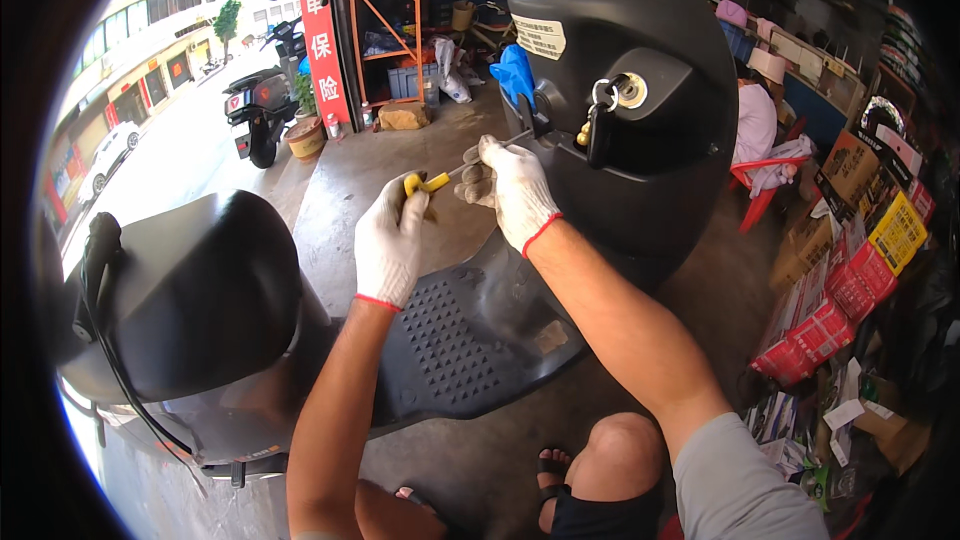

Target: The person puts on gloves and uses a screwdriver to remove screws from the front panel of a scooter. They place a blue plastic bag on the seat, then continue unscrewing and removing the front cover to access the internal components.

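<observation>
Both my hands wear white knit gloves with red cuffs. My left hand (388, 245) is closed round the yellow handle of a screwdriver (436, 182). Its thin metal shaft runs up and right to my right hand (515, 185), whose fingers pinch round it. The shaft's end points at the black front panel (665, 200) of a scooter, just below a black hook (541, 110). Whether the tip touches the panel, I cannot tell. Right of the hook, a key ring (605, 93) with a black fob (599, 138) hangs from the lock (630, 90).
Below my hands lies the scooter's studded footboard (450, 340); its black seat (190, 290) is at left. A blue cloth or bag (514, 73) hangs by the hook. Red cartons (830, 305) are stacked at right, near a person in pink (752, 125). Another scooter (265, 105) stands outside.
</observation>
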Tool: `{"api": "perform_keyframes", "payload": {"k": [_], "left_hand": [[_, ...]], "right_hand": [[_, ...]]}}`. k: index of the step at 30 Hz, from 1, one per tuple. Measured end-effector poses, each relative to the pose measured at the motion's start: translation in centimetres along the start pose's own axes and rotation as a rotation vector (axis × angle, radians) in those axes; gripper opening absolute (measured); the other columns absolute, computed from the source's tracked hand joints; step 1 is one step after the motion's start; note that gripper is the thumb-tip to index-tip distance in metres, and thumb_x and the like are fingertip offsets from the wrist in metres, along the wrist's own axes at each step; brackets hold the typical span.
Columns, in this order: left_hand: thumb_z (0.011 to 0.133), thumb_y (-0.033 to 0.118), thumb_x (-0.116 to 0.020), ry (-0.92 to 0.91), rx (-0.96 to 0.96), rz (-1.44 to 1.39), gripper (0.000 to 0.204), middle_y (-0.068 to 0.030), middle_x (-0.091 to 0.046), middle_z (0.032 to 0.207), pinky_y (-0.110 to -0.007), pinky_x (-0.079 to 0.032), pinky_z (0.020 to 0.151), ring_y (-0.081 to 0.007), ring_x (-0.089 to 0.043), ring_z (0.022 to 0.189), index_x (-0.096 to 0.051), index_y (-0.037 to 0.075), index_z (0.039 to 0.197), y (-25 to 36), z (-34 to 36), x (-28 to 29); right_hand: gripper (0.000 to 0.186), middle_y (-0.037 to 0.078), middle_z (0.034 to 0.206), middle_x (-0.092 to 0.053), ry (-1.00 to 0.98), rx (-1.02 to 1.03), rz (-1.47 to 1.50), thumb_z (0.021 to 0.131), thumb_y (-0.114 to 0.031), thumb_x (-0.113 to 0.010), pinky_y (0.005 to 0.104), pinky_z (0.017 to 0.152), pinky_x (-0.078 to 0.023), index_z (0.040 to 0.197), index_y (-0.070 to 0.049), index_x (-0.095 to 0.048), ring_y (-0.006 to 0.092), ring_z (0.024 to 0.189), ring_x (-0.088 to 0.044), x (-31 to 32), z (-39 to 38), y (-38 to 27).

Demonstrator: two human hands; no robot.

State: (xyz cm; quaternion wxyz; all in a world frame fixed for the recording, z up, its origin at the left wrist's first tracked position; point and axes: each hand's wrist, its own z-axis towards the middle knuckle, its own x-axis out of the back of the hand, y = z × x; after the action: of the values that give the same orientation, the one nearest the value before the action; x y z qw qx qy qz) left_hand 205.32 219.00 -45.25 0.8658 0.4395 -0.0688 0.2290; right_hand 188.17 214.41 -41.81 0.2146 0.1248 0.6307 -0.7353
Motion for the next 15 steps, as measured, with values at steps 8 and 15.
{"api": "perform_keyframes", "payload": {"k": [8,15], "left_hand": [[0.093,0.002,-0.059,0.186,-0.314,0.326,0.048,-0.0213,-0.055,0.137,-0.04,-0.051,0.096,-0.0305,-0.06,0.116,-0.048,0.0,0.139,1.0,-0.5,-0.1],[0.107,0.032,-0.047,-0.164,0.512,-0.684,0.046,-0.0138,-0.071,0.082,-0.025,-0.048,0.051,-0.0163,-0.062,0.051,-0.047,0.001,0.141,0.2,1.6,1.5]], "right_hand": [[0.027,0.005,0.072,-0.061,-0.008,-0.004,-0.004,0.105,-0.025,-0.052,0.035,0.065,-0.057,0.093,-0.003,-0.062,0.0165,0.059,-0.06,0.5,0.3,-0.2],[0.028,0.005,0.073,-0.061,-0.012,-0.001,0.004,0.105,-0.025,-0.052,0.035,0.065,-0.058,0.093,-0.002,-0.062,0.0157,0.058,-0.06,-0.2,0.2,0.1]]}}
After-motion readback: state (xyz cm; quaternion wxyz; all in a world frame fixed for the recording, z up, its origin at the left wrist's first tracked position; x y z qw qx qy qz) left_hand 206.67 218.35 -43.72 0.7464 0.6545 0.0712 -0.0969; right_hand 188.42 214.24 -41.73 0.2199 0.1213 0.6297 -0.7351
